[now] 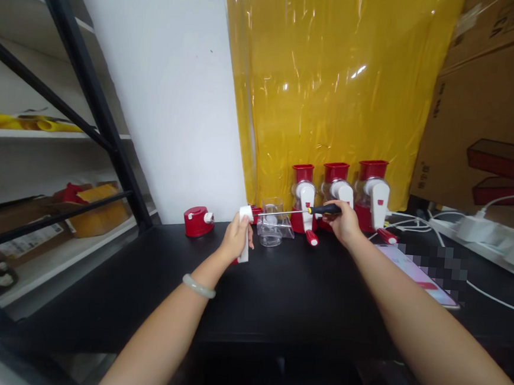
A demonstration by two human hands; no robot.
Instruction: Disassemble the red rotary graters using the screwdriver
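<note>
My left hand (234, 238) is closed around a white crank handle (244, 252), held just above the black table. Some red shows beside the crank, partly hidden by the fingers. My right hand (346, 224) grips a screwdriver (325, 209) by its black handle with a yellow band. Its thin shaft points left towards the top of the crank; whether the tip touches is too small to tell. Behind the shaft stands a clear plastic housing (271, 232). To the left sits a red round base (198, 222) with a white knob on its side.
Three red-and-white rotary graters (305, 196) stand in a row at the back right. A phone (415, 276), white cables and a power strip (493, 238) lie on the right of the table (293, 302). A black-framed shelf (121, 164) rises on the left, a cardboard box (481, 115) on the right.
</note>
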